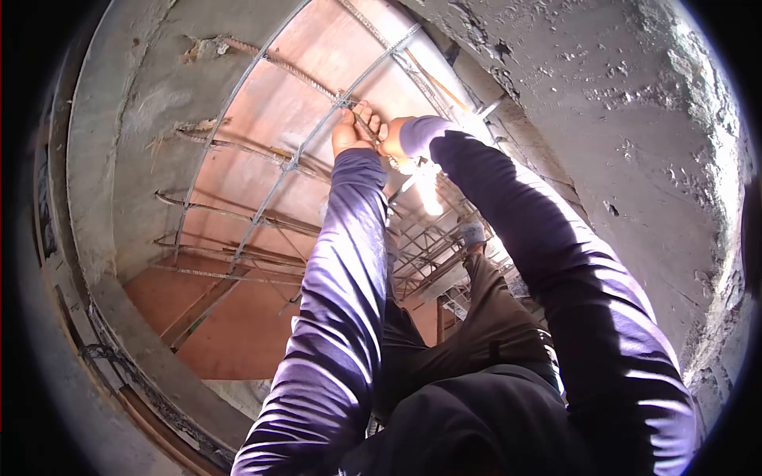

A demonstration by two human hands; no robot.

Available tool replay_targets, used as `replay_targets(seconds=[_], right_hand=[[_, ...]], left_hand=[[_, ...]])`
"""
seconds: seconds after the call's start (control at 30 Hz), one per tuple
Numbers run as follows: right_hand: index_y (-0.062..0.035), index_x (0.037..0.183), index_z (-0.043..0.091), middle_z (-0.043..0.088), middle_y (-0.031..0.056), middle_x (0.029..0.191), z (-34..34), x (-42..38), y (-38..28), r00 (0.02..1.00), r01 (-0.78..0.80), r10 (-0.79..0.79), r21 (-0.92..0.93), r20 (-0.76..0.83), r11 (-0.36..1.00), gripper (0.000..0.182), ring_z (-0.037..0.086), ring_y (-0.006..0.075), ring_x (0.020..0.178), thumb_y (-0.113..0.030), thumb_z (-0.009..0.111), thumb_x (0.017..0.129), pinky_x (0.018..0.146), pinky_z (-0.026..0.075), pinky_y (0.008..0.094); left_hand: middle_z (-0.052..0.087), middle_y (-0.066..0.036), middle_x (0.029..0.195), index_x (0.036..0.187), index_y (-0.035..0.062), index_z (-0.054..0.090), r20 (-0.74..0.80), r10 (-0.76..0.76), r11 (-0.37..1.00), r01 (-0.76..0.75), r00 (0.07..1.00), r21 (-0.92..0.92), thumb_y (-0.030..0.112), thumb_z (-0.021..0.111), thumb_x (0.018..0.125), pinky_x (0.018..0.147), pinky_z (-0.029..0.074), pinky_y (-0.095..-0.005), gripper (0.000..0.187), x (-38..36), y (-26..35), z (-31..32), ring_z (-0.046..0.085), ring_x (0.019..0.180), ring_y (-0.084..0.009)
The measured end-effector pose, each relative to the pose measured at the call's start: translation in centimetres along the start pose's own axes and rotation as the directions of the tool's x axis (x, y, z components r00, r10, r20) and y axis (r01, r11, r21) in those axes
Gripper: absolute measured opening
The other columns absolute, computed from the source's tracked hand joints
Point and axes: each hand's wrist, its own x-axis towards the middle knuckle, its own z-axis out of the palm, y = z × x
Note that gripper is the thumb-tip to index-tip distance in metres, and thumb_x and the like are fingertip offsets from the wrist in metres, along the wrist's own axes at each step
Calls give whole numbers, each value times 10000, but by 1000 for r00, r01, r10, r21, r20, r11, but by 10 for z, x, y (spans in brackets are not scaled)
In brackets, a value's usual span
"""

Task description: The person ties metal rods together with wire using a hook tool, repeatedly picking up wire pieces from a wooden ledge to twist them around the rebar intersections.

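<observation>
Both my arms, in purple sleeves, reach up to a grid of ribbed steel rebar (298, 74). My left hand (353, 133) is closed, its fingers curled round a rebar near a crossing of two bars. Close beside it, almost touching, my right hand (393, 141) is closed at the same bar. Whatever is between its fingers is hidden and washed out by glare. A long smooth bar (321, 123) crosses the ribbed ones just left of my hands.
Pinkish panels (238, 178) lie behind the rebar. A grey concrete wall (611, 103) rises on the right, with another concrete face (143, 119) on the left. Bar ends stick out of the left concrete. Below, my legs (476, 317) stand among more bars.
</observation>
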Motion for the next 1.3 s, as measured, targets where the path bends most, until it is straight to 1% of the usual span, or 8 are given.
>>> replay_targets(seconds=[0.1, 0.33, 0.5, 0.67, 0.9, 1.03, 1.1, 1.3], right_hand=[[-78, 841, 695, 635, 91, 693, 15, 3, 26, 934, -162, -161, 780, 319, 605, 399, 615, 234, 602, -476, 686, 865, 559, 504, 387], [-116, 797, 670, 528, 10, 598, 56, 23, 43, 811, -450, -462, 888, 359, -100, 263, 438, 140, 420, -340, 675, 933, 374, 318, 287], [15, 982, 709, 681, 200, 728, 21, 10, 24, 987, -29, 63, 218, -150, 976, 276, 680, 326, 663, -240, 654, 893, 583, 539, 423], [-33, 730, 604, 632, 118, 732, 56, 34, 137, 539, 350, -381, -212, -751, 912, 250, 665, 251, 677, -227, 648, 880, 612, 524, 364], [-71, 956, 701, 651, 24, 757, -5, -73, 70, 979, 55, -165, 623, 121, 781, 208, 657, 157, 597, -234, 580, 914, 576, 576, 299], [49, 933, 655, 660, 86, 781, 140, 59, 131, 550, 835, -278, 506, -788, 218, 443, 643, 153, 752, -349, 473, 1006, 644, 495, 298], [-8, 920, 681, 604, 60, 697, 55, 4, 75, 951, 282, -272, 778, -148, 561, 411, 570, 152, 611, -393, 550, 984, 536, 432, 309], [-54, 901, 697, 539, 37, 603, 4, -18, 16, 985, -74, -81, 794, 154, 604, 426, 474, 137, 434, -464, 609, 974, 391, 351, 313]], left_hand=[[641, -22, 761, 1004, 128, 617, 156, -191, 981, 188, 969, 40, 464, 307, 1082, 672, 479, -480, 464, 14, 7, -13, 576, 654, -253], [647, 3, 765, 953, 165, 615, 46, -180, 982, 177, 983, 63, 474, 335, 1073, 664, 497, -470, 434, 5, 4, -3, 590, 664, -222], [702, -98, 1046, 1236, 81, 568, -40, -89, 958, 97, 995, 271, 473, 289, 1085, 789, 522, -488, 505, -17, -7, -1, 653, 880, -279], [644, -93, 1181, 1300, 51, 530, -26, 8, 865, 6, 1000, 502, 487, 435, 1054, 854, 498, -442, 509, -95, 3, 7, 618, 957, -240], [660, -85, 1094, 1194, 39, 584, 33, 208, 919, -207, 978, 335, 317, 563, 1019, 806, 528, -327, 329, -185, -25, 46, 641, 951, -198], [652, -58, 955, 1103, 28, 610, 473, 363, 745, -555, 803, 370, 91, 611, 952, 783, 496, -258, 163, -241, -39, 87, 628, 888, -142], [632, -46, 904, 1044, 22, 605, 618, 423, 582, -722, 662, 375, -17, 612, 876, 760, 477, -240, 173, -250, -51, 96, 609, 849, -124], [640, -142, 847, 948, 16, 602, 660, 429, 583, -747, 617, 319, -1, 636, 862, 676, 507, -356, 94, -262, -64, 90, 644, 734, -308]])
